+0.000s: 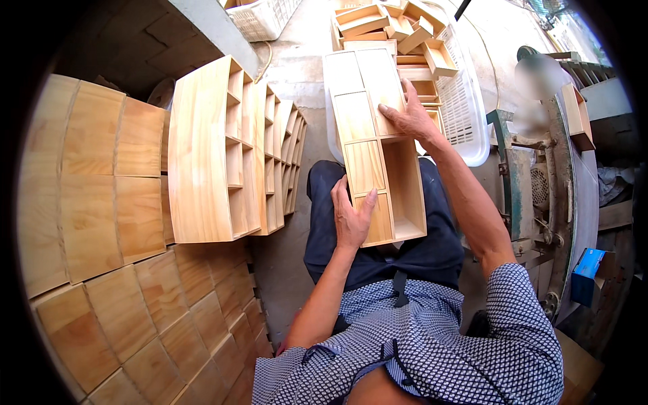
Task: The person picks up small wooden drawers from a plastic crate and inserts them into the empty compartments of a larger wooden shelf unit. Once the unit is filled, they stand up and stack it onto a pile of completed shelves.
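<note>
A long pale wooden drawer cabinet [365,154] lies across my lap, its front facing up. Small drawer fronts fill its left column, and a larger panel covers the upper right. The lower right compartment [406,196] is open and shows bare wood inside. My left hand [351,214] grips the cabinet's lower left side, thumb resting on the bottom drawer front. Around the upper right edge my right hand [408,116] is closed, its thumb on the large panel and its fingertips partly hidden.
Beyond my knees stands a white plastic basket [477,128] heaped with loose wooden drawers [364,21]. At left, open-fronted cabinet frames [202,155] stand in a row beside stacked wooden boxes [88,223]. A worn green metal machine [520,182] and a blue box [588,263] are at right.
</note>
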`<state>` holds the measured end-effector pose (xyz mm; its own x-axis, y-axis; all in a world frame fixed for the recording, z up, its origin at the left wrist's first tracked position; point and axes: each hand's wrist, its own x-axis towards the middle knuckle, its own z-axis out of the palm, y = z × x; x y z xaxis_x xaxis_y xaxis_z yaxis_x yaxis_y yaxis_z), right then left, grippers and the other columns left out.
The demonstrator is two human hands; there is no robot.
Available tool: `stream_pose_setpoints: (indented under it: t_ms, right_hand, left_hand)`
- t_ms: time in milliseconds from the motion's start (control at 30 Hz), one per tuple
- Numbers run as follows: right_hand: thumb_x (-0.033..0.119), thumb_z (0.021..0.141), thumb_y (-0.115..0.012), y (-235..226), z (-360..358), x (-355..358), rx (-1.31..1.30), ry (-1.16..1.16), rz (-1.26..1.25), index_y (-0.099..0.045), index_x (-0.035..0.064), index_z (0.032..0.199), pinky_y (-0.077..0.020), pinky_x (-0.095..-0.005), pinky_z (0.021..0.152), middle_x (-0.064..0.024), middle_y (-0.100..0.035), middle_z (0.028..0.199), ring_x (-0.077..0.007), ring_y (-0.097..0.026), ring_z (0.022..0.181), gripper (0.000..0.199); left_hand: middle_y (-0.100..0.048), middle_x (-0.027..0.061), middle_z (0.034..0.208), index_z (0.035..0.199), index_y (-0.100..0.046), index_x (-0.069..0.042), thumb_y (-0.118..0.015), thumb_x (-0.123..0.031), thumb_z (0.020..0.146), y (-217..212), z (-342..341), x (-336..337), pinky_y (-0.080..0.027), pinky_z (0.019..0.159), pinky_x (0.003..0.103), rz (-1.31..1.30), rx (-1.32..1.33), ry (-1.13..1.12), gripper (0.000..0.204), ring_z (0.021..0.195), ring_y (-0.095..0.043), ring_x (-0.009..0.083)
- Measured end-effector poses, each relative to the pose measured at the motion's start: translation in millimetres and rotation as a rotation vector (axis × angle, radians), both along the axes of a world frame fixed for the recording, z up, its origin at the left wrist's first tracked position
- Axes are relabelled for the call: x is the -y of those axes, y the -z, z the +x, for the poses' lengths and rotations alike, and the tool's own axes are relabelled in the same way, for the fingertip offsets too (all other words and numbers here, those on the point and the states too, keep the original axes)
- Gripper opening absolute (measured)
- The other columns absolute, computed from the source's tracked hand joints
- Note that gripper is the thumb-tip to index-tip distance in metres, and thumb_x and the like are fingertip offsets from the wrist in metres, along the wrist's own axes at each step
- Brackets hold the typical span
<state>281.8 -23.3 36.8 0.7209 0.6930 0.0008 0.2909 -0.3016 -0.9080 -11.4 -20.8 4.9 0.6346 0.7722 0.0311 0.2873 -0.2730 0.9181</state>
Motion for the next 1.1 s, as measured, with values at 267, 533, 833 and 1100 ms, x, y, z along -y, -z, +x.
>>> stream_pose_setpoints:
  t_ms: [267, 533, 833, 1100]
  right_hand:
    - [0.037, 0.092, -0.088, 0.7, -29.9, 28.9, 0.029, 0.031, -0.039, -0.044, -0.0029, 0.16, -0.0458, -0.0455, 0.118, -0.0305, -0.061, 0.145, -0.0391, -0.06, 0.136, 0.09]
    - [0.03, 0.099, -0.083, 7.1, -25.7, 42.4, -0.239, -0.065, 0.114, -0.036, 0.0015, 0.167, -0.0431, -0.0418, 0.121, -0.0235, -0.055, 0.156, -0.0313, -0.056, 0.142, 0.088]
    - [0.021, 0.1, -0.081, -1.0, -36.0, 53.1, -0.419, -0.086, 0.225, -0.032, 0.0016, 0.171, -0.0396, -0.038, 0.124, -0.0173, -0.053, 0.161, -0.0245, -0.052, 0.147, 0.088]
    - [0.023, 0.099, -0.081, 20.9, -36.7, 47.1, -0.316, 0.011, 0.262, -0.04, 0.0043, 0.168, -0.043, -0.041, 0.122, -0.02, -0.051, 0.159, -0.0286, -0.053, 0.146, 0.083]
  left_hand:
    - [-0.05, 0.0296, 0.152, 0.155, -0.043, 0.008, -0.076, -0.041, 0.103, -7.6, 3.3, -2.3, -0.037, 0.122, 0.049, -0.028, -0.045, 0.031, 0.079, 0.143, -0.046, 0.0425]
    - [-0.051, 0.0284, 0.152, 0.154, -0.044, 0.008, -0.074, -0.04, 0.105, -9.5, 2.6, -2.0, -0.036, 0.122, 0.05, -0.031, -0.051, 0.052, 0.075, 0.143, -0.044, 0.0425]
    - [-0.051, 0.0278, 0.151, 0.153, -0.045, 0.008, -0.074, -0.04, 0.105, -4.9, 3.9, -0.1, -0.036, 0.122, 0.05, -0.042, -0.055, 0.051, 0.073, 0.143, -0.044, 0.0425]
    - [-0.051, 0.0261, 0.153, 0.154, -0.046, 0.006, -0.075, -0.04, 0.104, -10.3, 3.8, -4.2, -0.036, 0.123, 0.049, -0.037, -0.069, 0.061, 0.073, 0.144, -0.044, 0.0413]
